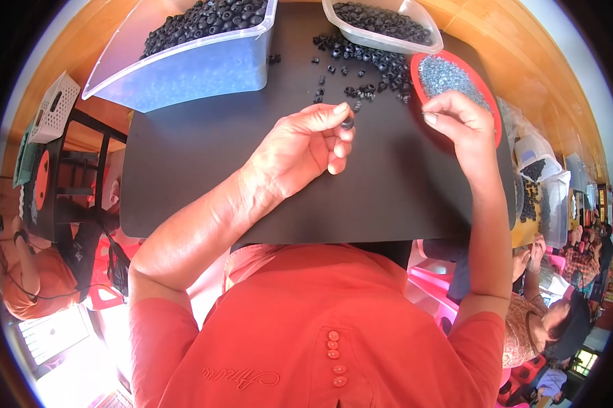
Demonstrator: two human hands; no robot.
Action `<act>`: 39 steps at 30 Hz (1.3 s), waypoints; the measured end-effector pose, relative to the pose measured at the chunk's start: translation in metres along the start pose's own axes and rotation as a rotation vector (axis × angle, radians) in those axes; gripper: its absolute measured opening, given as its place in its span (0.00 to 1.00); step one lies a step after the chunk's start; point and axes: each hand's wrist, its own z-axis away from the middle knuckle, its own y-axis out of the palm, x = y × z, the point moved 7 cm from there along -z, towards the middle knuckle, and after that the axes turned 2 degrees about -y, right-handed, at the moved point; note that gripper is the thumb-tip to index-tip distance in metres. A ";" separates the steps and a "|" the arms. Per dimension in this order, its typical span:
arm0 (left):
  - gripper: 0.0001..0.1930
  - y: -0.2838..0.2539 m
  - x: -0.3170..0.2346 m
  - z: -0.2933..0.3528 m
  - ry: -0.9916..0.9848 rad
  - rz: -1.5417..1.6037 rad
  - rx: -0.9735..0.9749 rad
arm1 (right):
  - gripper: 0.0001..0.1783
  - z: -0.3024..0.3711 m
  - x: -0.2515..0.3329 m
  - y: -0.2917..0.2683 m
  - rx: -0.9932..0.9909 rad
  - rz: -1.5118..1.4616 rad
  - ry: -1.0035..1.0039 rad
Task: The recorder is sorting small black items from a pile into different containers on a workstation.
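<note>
My left hand point(296, 144) is closed above the middle of the black tabletop point(184, 153), pinching a small round black plastic piece point(347, 124) between thumb and fingers. At the near-left edge of a red tray point(414, 73), my right hand point(464, 126) has thumb and forefinger pressed together. Anything in that pinch is too small to make out. Many tiny clear bluish pieces point(449, 73) lie in the tray. Loose black pieces point(388, 64) are scattered on the table beyond my hands, thickest between the tray and the clear plastic tub point(415, 46).
A large translucent bin point(262, 64) heaped with black pieces stands at the far left. The tub at the far right holds more. Another person point(537, 326) sits to the right near further clear containers point(554, 204); someone in orange point(45, 285) is at the left.
</note>
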 end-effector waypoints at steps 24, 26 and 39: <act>0.11 0.004 -0.018 0.013 0.180 -0.393 -0.242 | 0.09 -0.024 0.037 0.083 0.228 -0.340 0.117; 0.11 0.008 -0.019 0.014 0.208 -0.458 -0.255 | 0.09 -0.023 0.035 0.083 0.227 -0.363 0.158; 0.11 0.003 -0.009 0.011 0.168 -0.215 -0.198 | 0.06 -0.014 0.025 0.079 0.115 -0.494 0.171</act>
